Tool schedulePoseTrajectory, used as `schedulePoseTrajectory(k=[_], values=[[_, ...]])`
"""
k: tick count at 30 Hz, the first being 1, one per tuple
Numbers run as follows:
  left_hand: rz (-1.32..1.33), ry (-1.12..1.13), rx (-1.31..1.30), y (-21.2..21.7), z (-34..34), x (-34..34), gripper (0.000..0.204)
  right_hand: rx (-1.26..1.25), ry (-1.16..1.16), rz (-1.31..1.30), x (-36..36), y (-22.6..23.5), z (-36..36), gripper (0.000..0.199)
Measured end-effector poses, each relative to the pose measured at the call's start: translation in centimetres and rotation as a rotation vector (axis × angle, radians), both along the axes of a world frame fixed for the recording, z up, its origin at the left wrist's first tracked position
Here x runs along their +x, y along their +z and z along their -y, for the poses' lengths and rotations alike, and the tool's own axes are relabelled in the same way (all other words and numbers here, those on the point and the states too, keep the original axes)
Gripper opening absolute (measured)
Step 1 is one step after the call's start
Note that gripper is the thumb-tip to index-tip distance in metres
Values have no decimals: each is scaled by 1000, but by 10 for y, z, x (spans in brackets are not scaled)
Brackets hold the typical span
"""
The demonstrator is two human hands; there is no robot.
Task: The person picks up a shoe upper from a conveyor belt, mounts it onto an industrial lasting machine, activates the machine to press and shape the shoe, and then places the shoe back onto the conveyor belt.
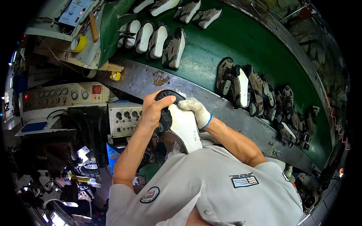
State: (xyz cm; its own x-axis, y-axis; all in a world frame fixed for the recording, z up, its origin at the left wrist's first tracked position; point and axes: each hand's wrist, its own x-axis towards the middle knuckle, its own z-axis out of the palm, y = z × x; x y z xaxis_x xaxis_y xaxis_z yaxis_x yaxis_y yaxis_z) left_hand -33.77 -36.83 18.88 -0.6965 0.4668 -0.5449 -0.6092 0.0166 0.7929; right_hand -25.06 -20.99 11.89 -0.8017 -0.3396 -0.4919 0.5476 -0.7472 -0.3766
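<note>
Holding 1 shoe (184,126) in front of the chest, the 2 hands meet at its black toe (167,93). The shoe is up in the air, white bottom showing, toe at 11 o'clock and heel at 5 o'clock. The bare left hand (153,110) wraps the toe from 9 o'clock, thumb on top. The gloved right hand (195,110) curls over it from 2 o'clock. So the grip of both hands is closed on the shoe; some fingers are hidden. Maybe they squeeze from both sides so it can't twist. The heel points at the grey shirt (215,180), perhaps to keep the white bottom easy to see; I can't tell if they touch.

Just past the toe, the metal edge (137,80) of the green table (205,49) slants from 10 to 4 o'clock. At 12 o'clock sit 8 shoes (157,41) in 2 rows, white bottoms showing, maybe lined up so they don't rub. More shoes (256,90) bunch up at 2 to 3 o'clock. The wide green gap between them, at 1 o'clock, gives the most room. At 9 o'clock a knob box (126,118) is close to the left wrist, so a swing that way could bump it.
</note>
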Motion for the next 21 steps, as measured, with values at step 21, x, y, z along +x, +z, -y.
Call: schedulePoseTrajectory(k=[21], values=[[-103,-33,-134,-84,-33,-9,51,929,8,249,-56,20,-269,44]])
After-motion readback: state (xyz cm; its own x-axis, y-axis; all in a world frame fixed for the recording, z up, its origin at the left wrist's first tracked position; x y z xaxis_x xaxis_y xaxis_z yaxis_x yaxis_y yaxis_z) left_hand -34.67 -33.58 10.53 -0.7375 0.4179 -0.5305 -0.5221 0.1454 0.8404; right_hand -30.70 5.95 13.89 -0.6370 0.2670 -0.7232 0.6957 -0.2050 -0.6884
